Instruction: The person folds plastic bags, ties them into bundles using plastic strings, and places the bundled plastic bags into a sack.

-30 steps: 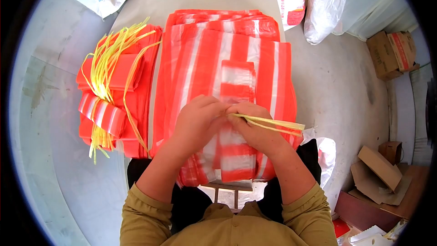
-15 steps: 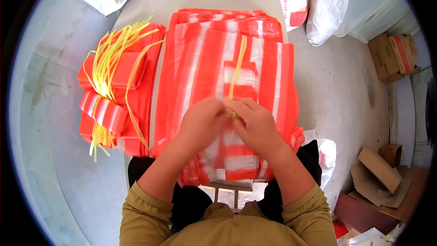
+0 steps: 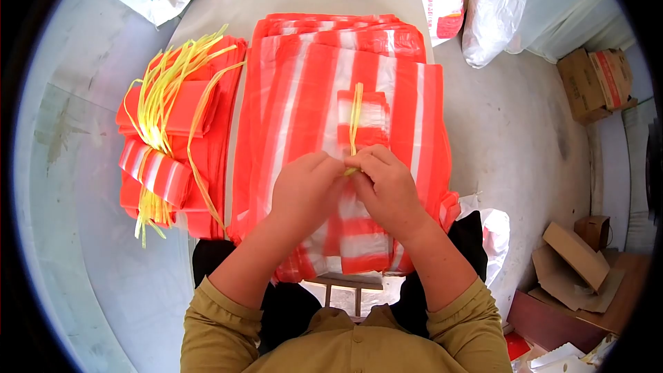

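Both hands meet over a folded bundle of red-and-white striped plastic bags [image 3: 364, 243], which lies lengthwise on a larger stack of striped bags [image 3: 290, 110]. My left hand [image 3: 309, 183] is closed, its fingertips pinching a yellow plastic tie strip [image 3: 355, 121]. My right hand [image 3: 384, 183] is closed as well, thumb and fingers gripping the same strip right beside the left fingertips. The strip's loose ends point away from me over the bundle's far part. A small yellow bit shows below the fingertips; the exact crossing is hidden by the fingers.
At the left, folded red bags [image 3: 176, 107] carry a bunch of yellow strips [image 3: 157, 110] and a small striped bag roll [image 3: 153, 173]. White sacks [image 3: 494, 14] stand at the back. Cardboard boxes [image 3: 595, 86] sit at the right, with opened cardboard [image 3: 577, 262] lower down.
The yellow strip's upright ends have become shorter above my fingers, and its loop is drawn closer in. My hands stay at nearly the same place over the bundle.
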Demonstrator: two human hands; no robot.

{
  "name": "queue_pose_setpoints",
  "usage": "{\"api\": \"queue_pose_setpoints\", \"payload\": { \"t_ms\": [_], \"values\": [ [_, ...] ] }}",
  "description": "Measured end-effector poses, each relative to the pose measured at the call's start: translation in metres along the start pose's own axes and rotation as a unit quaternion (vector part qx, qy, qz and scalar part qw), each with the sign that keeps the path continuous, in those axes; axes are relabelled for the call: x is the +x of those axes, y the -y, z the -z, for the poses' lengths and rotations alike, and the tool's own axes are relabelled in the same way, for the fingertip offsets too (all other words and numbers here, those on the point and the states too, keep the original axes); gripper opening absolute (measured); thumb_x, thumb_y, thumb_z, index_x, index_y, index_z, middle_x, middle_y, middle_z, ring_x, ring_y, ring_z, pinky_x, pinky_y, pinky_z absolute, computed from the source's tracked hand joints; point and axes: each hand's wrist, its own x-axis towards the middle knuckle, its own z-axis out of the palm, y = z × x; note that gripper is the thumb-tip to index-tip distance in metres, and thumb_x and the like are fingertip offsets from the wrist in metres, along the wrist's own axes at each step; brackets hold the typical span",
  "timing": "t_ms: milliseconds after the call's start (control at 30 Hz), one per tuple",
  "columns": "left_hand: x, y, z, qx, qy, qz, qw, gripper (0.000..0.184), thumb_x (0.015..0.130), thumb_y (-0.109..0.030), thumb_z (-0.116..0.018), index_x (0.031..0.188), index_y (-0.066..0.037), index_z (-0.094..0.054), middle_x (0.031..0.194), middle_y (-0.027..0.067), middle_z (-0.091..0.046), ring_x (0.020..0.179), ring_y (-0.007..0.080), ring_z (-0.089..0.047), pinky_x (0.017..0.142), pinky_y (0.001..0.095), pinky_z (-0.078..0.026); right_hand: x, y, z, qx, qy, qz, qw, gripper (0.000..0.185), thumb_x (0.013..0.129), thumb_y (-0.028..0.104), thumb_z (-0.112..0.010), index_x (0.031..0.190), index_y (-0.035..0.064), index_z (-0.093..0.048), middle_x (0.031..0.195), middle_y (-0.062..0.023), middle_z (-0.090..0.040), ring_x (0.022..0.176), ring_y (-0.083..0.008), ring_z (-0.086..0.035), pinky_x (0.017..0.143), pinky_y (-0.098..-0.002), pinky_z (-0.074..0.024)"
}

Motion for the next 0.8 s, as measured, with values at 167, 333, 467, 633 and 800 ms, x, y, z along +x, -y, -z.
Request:
{"api": "queue_pose_setpoints", "payload": {
  "t_ms": [167,333,467,633,800],
  "values": [
    [-0.0017,-0.0017,-0.0025,-0.025,-0.004,0.04,0.999,0.016,0.083,-0.003,-0.076,0.095,-0.003,-0.065,0.083,0.0135,-0.063,0.072,0.0311,-0.065,0.062,0.0404,-0.051,-0.0001,0.0014,-0.0001,-0.004,-0.001,-0.008,1.0,0.022,0.087,-0.003,-0.069,0.108,0.0028,-0.072,0.105,-0.0134,-0.066,0.093,-0.0343,-0.068,0.078,-0.0408,-0.0565],
    [-0.0028,-0.0018,-0.0043,-0.028,-0.001,0.064,0.998,0.015,0.084,-0.004,-0.076,0.095,-0.002,-0.066,0.084,0.0143,-0.064,0.071,0.0301,-0.066,0.062,0.0389,-0.052,-0.001,0.0011,-0.0006,-0.016,0.0,-0.013,1.0,0.021,0.088,-0.002,-0.07,0.108,0.0025,-0.072,0.106,-0.0133,-0.066,0.094,-0.0336,-0.068,0.079,-0.0405,-0.0564],
    [-0.0034,-0.001,-0.0048,-0.036,-0.002,0.066,0.997,0.014,0.085,-0.003,-0.076,0.094,-0.002,-0.066,0.083,0.014,-0.064,0.069,0.029,-0.066,0.061,0.0379,-0.052,-0.0013,0.0005,-0.0012,-0.005,-0.003,-0.014,1.0,0.021,0.088,-0.002,-0.07,0.108,0.002,-0.073,0.108,-0.0137,-0.066,0.096,-0.0333,-0.069,0.081,-0.0399,-0.0567],
    [-0.0038,-0.0022,-0.0068,-0.052,-0.012,0.082,0.995,0.012,0.083,-0.007,-0.075,0.091,-0.006,-0.067,0.084,0.01,-0.065,0.078,0.0332,-0.067,0.065,0.0437,-0.052,-0.0013,0.0005,-0.002,-0.012,-0.018,-0.008,1.0,0.02,0.089,-0.001,-0.07,0.108,0.0014,-0.073,0.108,-0.0144,-0.067,0.097,-0.0337,-0.069,0.082,-0.0396,-0.0573],
    [-0.0037,-0.001,-0.0088,-0.044,-0.014,0.074,0.996,0.012,0.084,-0.005,-0.076,0.092,-0.003,-0.068,0.084,0.0128,-0.065,0.074,0.0306,-0.067,0.063,0.0399,-0.053,-0.0008,0.0,-0.0023,-0.022,-0.015,0.001,1.0,0.019,0.088,0.0,-0.07,0.107,0.0017,-0.073,0.108,-0.0145,-0.068,0.096,-0.0341,-0.069,0.082,-0.0396,-0.0576]
  ]
}}
